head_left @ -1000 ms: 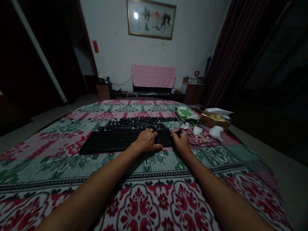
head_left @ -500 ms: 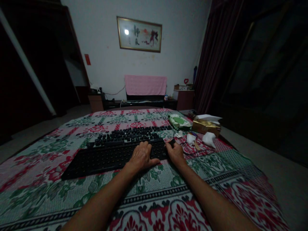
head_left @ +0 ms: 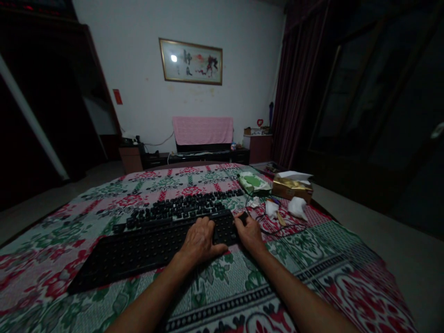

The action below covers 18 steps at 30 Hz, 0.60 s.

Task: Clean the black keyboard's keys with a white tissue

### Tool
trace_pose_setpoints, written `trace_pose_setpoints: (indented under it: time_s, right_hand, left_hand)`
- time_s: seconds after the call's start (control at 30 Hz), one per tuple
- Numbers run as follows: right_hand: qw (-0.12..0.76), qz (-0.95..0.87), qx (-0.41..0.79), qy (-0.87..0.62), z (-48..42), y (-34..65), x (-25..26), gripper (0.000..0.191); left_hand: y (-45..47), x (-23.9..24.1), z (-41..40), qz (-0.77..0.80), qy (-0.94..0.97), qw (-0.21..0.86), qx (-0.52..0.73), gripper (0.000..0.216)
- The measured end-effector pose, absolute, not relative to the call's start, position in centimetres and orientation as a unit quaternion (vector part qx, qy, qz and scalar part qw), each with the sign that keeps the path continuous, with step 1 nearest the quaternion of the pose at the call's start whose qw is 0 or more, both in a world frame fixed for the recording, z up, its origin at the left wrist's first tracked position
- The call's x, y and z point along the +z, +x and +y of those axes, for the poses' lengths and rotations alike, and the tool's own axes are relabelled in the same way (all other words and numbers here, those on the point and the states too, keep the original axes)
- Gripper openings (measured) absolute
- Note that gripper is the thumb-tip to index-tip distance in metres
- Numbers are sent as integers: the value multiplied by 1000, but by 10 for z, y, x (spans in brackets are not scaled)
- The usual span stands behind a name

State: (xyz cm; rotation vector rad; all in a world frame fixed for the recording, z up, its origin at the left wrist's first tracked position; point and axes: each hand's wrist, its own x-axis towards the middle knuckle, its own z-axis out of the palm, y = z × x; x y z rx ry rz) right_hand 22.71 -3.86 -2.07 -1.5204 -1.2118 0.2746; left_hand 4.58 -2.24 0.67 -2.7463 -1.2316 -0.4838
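Observation:
A black keyboard base (head_left: 138, 249) without its keycaps lies slanted on the patterned cloth. My left hand (head_left: 199, 238) rests on its right part, fingers over the board and thumb stretched out to the side. By the right end of the board, my right hand (head_left: 249, 230) is closed on a small black object (head_left: 243, 216). Most of that object is hidden by the fingers, so its kind is unclear. Loose black keycaps (head_left: 187, 203) lie in rows just behind the board.
A green wipes packet (head_left: 255, 182) and a gold tissue box (head_left: 292, 187) stand at the back right. Nearer lie crumpled white tissues (head_left: 297, 208), a small wooden stick (head_left: 281, 219) and a black cable (head_left: 280, 232). The floral cloth (head_left: 194, 286) covers the table.
The whole view has tilted up slightly and shifted, so the scene sits lower and further left. Both hands keep nearly the same places at the keyboard base.

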Motion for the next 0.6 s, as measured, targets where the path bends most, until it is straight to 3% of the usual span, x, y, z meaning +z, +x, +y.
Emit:
trace_pose_setpoints:
  time_s: [0.6]
  right_hand:
    - [561,-498,137,-647,-36,230,-23,26]
  left_hand:
    - [45,9,-19,-402,-903,27,-151,52]
